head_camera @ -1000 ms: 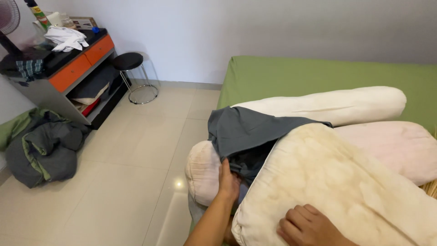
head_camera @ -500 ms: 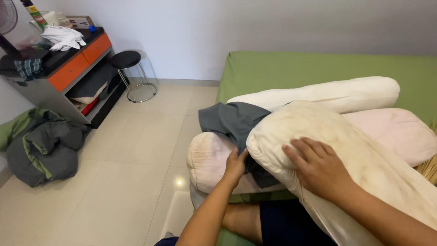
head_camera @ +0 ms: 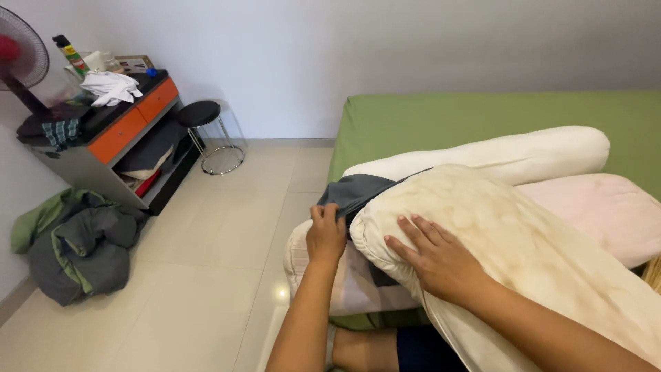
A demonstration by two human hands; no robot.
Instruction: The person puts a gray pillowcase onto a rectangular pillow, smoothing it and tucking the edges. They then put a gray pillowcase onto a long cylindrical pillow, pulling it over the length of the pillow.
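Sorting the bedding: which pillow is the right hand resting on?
The stained yellowish pillow in front; the right hand lies flat on it. The white bolster and pink pillow sit behind.

Bright, even, soft light throughout; faint shadows only. Small white glare spot on the glossy floor tiles point(head_camera: 279, 293). Sharp focus nearly everywhere, no motion blur. Wide-angle bending at the edges, wall lines slightly curved.
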